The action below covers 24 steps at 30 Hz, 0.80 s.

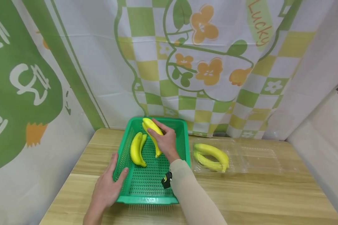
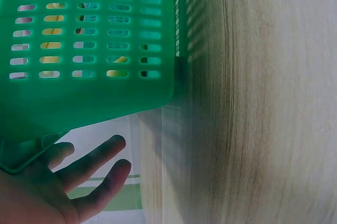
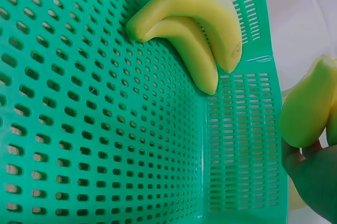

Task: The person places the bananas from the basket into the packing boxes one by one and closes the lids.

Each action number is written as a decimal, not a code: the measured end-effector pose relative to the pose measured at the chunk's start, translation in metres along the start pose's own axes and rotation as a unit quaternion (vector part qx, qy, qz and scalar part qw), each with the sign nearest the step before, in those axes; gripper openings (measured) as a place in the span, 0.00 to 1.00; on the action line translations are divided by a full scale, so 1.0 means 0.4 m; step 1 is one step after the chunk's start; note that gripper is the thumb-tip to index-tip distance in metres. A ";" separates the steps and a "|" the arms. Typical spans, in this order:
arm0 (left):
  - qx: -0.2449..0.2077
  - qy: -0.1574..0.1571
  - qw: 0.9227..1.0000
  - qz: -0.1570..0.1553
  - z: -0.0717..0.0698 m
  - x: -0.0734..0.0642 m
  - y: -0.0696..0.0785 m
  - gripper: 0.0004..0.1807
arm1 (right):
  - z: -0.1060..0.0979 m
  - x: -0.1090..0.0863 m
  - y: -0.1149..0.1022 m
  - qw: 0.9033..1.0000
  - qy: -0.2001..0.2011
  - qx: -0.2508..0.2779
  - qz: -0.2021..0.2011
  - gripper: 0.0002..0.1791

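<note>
My right hand (image 1: 165,140) holds a pair of joined yellow bananas (image 1: 153,125) over the far part of a green perforated plastic basket (image 1: 146,200). In the right wrist view the ends of these bananas (image 3: 306,111) show beside the fingers, near the basket's rim. Another pair of bananas (image 1: 135,150) lies inside the basket on the left. My left hand (image 1: 108,186) grips the basket's left rim, thumb over the inside and fingers outside. The left wrist view shows those fingers (image 2: 95,163) spread below the rim, beside the perforated wall.
Right of the basket, a clear plastic clamshell box (image 1: 238,162) lies with its lid folded out to the right; bananas (image 1: 217,153) are in it. The wooden table (image 1: 242,200) meets a patterned curtain (image 1: 183,103) at the back. A black device (image 1: 166,180) sits at my right wrist.
</note>
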<state>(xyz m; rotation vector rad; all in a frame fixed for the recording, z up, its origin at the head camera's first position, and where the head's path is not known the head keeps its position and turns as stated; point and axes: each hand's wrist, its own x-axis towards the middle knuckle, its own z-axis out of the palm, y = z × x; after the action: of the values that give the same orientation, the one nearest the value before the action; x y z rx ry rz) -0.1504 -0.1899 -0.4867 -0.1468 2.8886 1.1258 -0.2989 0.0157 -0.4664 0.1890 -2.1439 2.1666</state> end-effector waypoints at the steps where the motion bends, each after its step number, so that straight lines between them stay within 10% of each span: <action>1: 0.002 0.001 1.000 0.000 0.000 -0.001 0.001 0.43 | 0.000 -0.001 0.000 1.000 0.001 0.000 -0.001 0.26; 24: 0.043 0.001 0.999 -0.006 -0.001 -0.006 0.014 0.42 | -0.049 0.010 -0.087 0.998 0.041 -0.040 -0.008 0.27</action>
<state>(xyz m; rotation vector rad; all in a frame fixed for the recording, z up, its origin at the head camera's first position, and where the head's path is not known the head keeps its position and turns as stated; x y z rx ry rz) -0.1486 -0.1858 -0.4825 -0.1605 2.9268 0.9988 -0.2980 0.0355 -0.4315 0.1089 -2.1715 2.0375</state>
